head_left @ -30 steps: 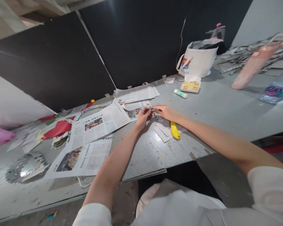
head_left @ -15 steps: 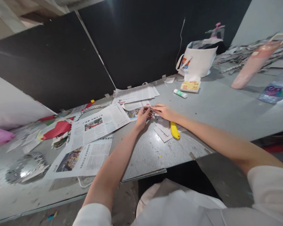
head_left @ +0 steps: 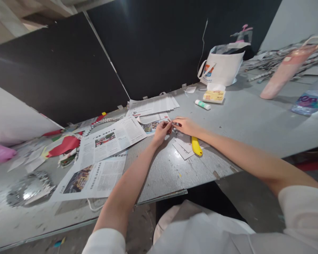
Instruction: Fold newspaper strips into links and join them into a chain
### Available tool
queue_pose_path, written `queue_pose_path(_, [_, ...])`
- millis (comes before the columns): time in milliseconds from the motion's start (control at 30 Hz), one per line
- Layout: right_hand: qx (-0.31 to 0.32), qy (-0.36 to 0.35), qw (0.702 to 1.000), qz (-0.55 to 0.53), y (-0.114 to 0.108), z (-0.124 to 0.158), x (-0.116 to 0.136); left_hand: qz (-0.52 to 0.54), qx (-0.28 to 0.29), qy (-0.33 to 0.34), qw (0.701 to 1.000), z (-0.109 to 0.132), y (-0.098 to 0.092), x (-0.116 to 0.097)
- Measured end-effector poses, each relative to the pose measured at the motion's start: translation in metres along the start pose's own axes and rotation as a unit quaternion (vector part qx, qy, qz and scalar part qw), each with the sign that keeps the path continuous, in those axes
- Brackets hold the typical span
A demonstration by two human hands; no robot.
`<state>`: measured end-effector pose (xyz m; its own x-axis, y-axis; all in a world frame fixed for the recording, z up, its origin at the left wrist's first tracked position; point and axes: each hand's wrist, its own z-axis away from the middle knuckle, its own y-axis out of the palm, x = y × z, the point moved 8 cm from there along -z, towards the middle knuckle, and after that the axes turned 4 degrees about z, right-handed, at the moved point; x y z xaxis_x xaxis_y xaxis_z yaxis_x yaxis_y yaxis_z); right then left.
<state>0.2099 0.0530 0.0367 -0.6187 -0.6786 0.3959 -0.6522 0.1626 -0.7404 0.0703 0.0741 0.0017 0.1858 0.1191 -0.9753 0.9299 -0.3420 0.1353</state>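
Note:
My left hand (head_left: 162, 131) and my right hand (head_left: 184, 125) meet over the grey table (head_left: 238, 120), fingers pinched together on a small folded strip of newspaper (head_left: 172, 124) held between them. The strip is tiny and mostly hidden by my fingertips. Just below my right wrist lie cut paper rectangles (head_left: 183, 148) and a yellow utility knife (head_left: 196, 146). Spread newspaper sheets (head_left: 111, 139) lie left of my left hand.
A glue stick (head_left: 202, 104) and a tissue pack (head_left: 214, 95) lie behind my hands. A white tote bag (head_left: 222, 67) stands at the back. A pink bottle (head_left: 286, 72) and a water bottle (head_left: 311, 99) are at the right. Red paper scraps (head_left: 65, 144) and a folded paper pile (head_left: 29, 187) are at the left.
Both hands stay at the same spot; the fingers have drawn a little closer together on the strip. Nothing else on the table has moved.

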Motion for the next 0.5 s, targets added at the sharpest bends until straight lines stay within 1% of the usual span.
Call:
queue_pose_path(133, [0.016,0.005,1.000,-0.003,0.0011,0.0001,0.0015,-0.008,0.004,-0.010,1.000,0.0009,0.0023,-0.0001])
queue_pose_path(267, [0.016,0.014,1.000,0.000,0.0026,-0.0001,0.0011,0.026,-0.010,-0.037,0.999,0.0005,0.0012,0.0046])
queue_pose_path(400, [-0.002,0.049,0.999,0.006,0.0003,-0.0003,-0.0032,0.041,-0.024,-0.051,0.998,-0.0002,-0.0013,0.0076])
queue_pose_path(500, [0.011,0.076,0.997,0.013,-0.0003,0.0001,-0.0038,0.032,-0.036,-0.050,0.998,-0.0003,-0.0038,0.0073])
